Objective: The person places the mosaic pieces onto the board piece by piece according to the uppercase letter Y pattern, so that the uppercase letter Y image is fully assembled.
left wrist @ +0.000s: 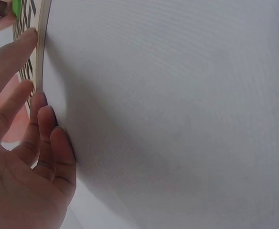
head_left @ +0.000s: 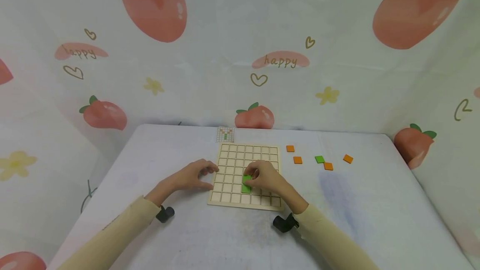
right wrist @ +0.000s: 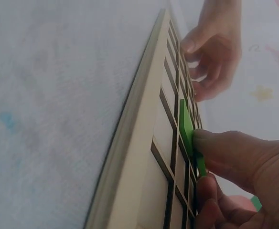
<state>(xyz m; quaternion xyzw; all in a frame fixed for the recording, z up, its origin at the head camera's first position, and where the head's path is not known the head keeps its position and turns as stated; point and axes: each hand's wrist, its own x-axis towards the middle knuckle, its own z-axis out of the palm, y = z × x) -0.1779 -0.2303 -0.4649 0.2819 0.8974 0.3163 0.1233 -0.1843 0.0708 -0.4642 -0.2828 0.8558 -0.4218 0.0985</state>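
A wooden grid board lies on the table. My right hand is over its middle, and its thumb and fingers pinch a green square tile. Directly nearer to me, another green tile lies in a grid cell. In the right wrist view the pinched tile shows between thumb and fingers, beside the other green tile. My left hand rests at the board's left edge, its thumb and fingers spread along the rim with loosely bent fingers.
To the right of the board lie several orange tiles and one loose green tile. A small pattern card with a coloured grid stands or lies behind the board. A patterned cloth hangs behind the table.
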